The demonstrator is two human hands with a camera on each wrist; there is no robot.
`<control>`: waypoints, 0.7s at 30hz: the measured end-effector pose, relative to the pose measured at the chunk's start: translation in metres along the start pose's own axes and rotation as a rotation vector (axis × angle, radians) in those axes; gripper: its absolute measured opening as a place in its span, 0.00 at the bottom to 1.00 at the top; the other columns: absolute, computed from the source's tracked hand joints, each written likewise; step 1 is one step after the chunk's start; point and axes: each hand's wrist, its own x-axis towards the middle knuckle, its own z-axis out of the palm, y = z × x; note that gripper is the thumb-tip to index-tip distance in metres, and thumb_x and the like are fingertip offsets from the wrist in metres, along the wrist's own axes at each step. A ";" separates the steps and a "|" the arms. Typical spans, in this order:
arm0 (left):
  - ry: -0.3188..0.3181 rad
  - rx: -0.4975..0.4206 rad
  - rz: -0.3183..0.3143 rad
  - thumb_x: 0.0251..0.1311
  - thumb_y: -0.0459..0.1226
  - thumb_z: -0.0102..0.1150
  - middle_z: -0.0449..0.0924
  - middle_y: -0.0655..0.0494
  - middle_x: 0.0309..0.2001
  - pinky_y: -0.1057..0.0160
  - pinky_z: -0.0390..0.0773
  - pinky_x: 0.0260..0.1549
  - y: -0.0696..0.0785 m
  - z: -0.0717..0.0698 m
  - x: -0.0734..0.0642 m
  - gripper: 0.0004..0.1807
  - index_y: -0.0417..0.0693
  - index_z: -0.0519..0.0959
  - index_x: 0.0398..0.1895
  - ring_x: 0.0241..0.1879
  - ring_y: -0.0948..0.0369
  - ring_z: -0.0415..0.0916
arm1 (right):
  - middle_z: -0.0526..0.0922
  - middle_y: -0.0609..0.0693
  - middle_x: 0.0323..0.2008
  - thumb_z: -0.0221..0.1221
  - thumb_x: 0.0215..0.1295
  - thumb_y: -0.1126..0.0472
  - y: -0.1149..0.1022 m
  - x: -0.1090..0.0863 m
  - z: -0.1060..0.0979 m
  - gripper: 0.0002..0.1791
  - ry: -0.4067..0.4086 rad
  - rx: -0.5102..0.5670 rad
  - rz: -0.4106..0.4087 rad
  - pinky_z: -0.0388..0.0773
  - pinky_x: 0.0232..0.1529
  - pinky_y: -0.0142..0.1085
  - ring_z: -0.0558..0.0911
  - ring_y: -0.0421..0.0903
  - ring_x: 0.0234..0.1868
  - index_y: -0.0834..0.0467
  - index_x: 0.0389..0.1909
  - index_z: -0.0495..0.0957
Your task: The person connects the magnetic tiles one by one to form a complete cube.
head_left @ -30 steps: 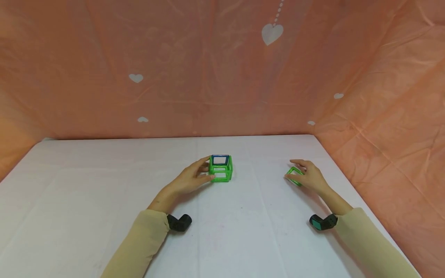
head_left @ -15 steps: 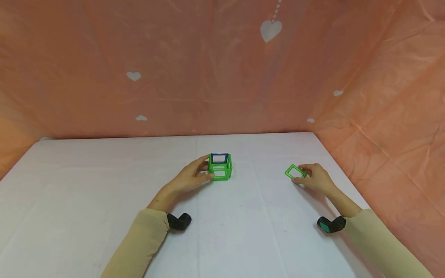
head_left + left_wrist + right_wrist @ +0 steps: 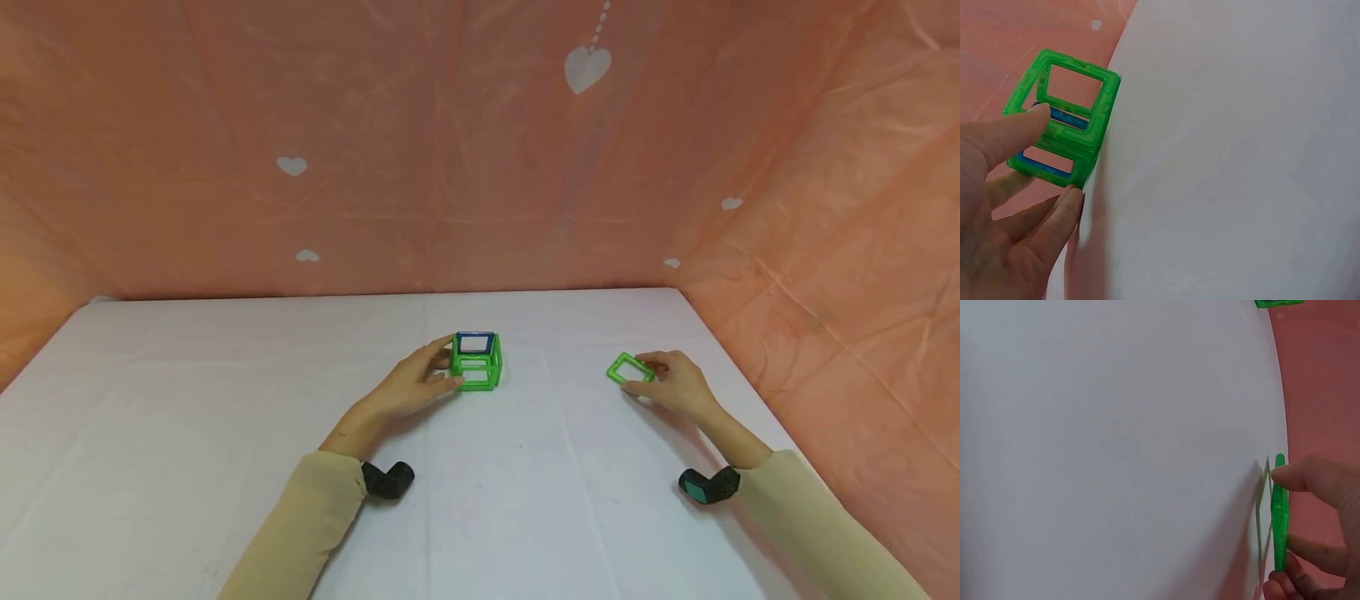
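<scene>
At mid-table, my left hand (image 3: 407,387) holds a small box built of magnetic tiles (image 3: 480,357), thumb on one face and fingers behind and below it. Its frames are green and see-through, apart from one blue tile (image 3: 1072,120). My right hand (image 3: 678,385) is well off to the right, pinching a single green square magnetic tile (image 3: 1279,512) by its edges between thumb and fingers. That tile is seen edge-on in the right wrist view, with its shadow just beside it on the cloth.
A white cloth (image 3: 510,500) covers the table. Orange fabric (image 3: 450,167) with pale hearts hangs behind it and along the right side. Each wrist carries a black camera (image 3: 387,481).
My right hand has shifted its hold on the green tile, which now lies flatter to the head view; it moved right, then slightly back left. The left hand and box stay put.
</scene>
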 end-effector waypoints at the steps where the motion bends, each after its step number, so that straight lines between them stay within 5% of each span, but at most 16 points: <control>1: 0.001 0.003 0.000 0.64 0.37 0.58 0.68 0.35 0.63 0.48 0.68 0.62 0.000 0.000 0.000 0.38 0.39 0.53 0.73 0.62 0.43 0.68 | 0.80 0.65 0.41 0.69 0.52 0.55 -0.001 0.001 0.001 0.29 0.007 0.012 -0.020 0.72 0.39 0.40 0.76 0.55 0.40 0.72 0.50 0.78; 6: 0.006 -0.010 -0.002 0.64 0.36 0.58 0.66 0.35 0.64 0.51 0.69 0.62 -0.001 0.002 0.001 0.37 0.39 0.53 0.73 0.62 0.44 0.69 | 0.79 0.61 0.37 0.70 0.48 0.55 -0.008 0.009 0.008 0.29 0.033 0.065 -0.100 0.73 0.36 0.39 0.77 0.53 0.37 0.70 0.48 0.79; 21: 0.010 0.000 -0.013 0.65 0.37 0.57 0.66 0.36 0.65 0.53 0.69 0.62 0.000 0.002 0.001 0.38 0.39 0.52 0.73 0.62 0.46 0.69 | 0.77 0.64 0.44 0.69 0.52 0.60 -0.035 0.030 0.020 0.27 -0.021 0.086 -0.156 0.76 0.48 0.50 0.76 0.57 0.45 0.68 0.53 0.78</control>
